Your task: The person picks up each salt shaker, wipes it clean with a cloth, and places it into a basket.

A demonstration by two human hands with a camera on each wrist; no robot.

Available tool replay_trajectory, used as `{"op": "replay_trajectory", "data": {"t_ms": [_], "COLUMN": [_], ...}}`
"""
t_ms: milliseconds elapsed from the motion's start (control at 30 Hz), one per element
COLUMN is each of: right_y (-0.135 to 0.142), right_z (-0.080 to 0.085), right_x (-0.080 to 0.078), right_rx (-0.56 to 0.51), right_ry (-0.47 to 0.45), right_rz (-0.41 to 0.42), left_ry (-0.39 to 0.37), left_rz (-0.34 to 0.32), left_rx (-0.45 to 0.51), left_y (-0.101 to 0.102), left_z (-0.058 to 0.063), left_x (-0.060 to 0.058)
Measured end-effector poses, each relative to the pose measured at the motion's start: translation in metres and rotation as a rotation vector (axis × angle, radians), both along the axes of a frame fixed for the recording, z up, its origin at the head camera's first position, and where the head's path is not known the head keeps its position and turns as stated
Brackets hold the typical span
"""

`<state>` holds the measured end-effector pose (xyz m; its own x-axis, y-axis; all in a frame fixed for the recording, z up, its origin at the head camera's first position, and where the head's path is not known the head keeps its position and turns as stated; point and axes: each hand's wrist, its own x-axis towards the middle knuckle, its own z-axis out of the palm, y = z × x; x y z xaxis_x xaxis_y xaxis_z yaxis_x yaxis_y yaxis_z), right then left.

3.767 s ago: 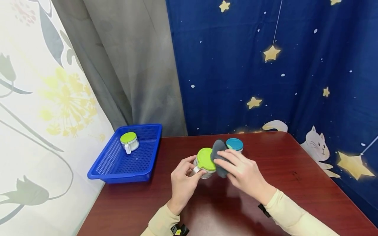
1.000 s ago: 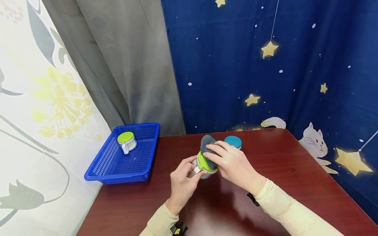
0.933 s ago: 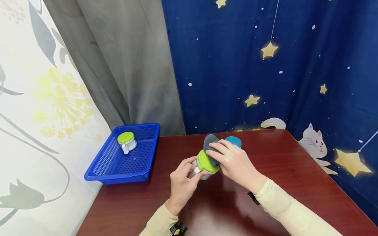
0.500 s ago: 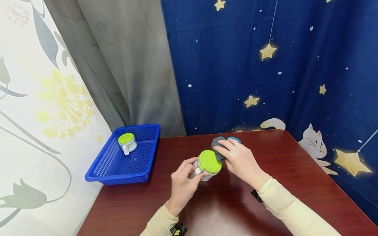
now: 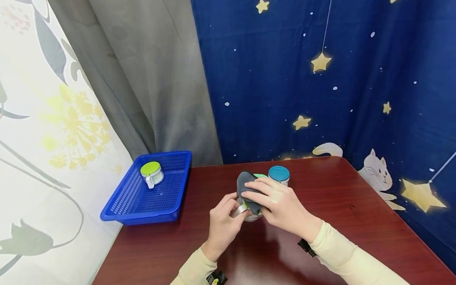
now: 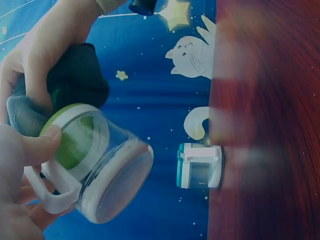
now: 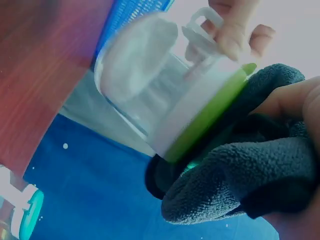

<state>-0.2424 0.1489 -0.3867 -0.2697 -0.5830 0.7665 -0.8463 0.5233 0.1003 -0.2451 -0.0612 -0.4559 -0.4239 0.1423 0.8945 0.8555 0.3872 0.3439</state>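
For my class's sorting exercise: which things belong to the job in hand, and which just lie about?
Apparently in the job:
Tilted green-lidded jar, in left hand
Grey cloth, in right hand, against that jar's lid

Apparently lying about:
Blue-lidded jar, on the table
Blue basket
Other green-lidded jar, inside the basket

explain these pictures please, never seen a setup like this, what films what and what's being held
There is no robot here, only a person. The widest picture comes from a camera on the head, looking forward and down. The other two come from cameras on the wrists, so they show the work close up and at turned angles. The left hand holds a tilted clear jar with a green lid; the right hand holds a dark grey cloth against that lid. On the reddish-brown table is a teal-lidded jar; at the table's left edge, a blue basket holds another green-lidded jar.
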Motion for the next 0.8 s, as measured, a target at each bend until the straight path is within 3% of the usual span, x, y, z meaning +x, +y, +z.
{"op": "replay_trajectory", "data": {"t_ms": [200,367,500,800], "right_y": [0.003,0.012,0.017,0.014], "right_z": [0.002,-0.003,-0.008,-0.009], "right_x": [-0.004,-0.010,-0.011,-0.008], "right_rx": [0.035,0.066,0.061,0.030], "right_ry": [-0.008,-0.033,-0.052,-0.030], "right_rz": [-0.038,-0.143,-0.196,-0.134], "left_ry": [0.040,0.019,-0.051,-0.234], "left_rz": [0.038,0.029,0.039,0.064], "left_rx": [0.010,0.044,0.101,0.262], "left_y": [-0.002,-0.006,-0.010,-0.018], "left_z": [0.003,0.007,0.008,0.013], "left_x": [-0.001,-0.001,0.000,-0.006]}}
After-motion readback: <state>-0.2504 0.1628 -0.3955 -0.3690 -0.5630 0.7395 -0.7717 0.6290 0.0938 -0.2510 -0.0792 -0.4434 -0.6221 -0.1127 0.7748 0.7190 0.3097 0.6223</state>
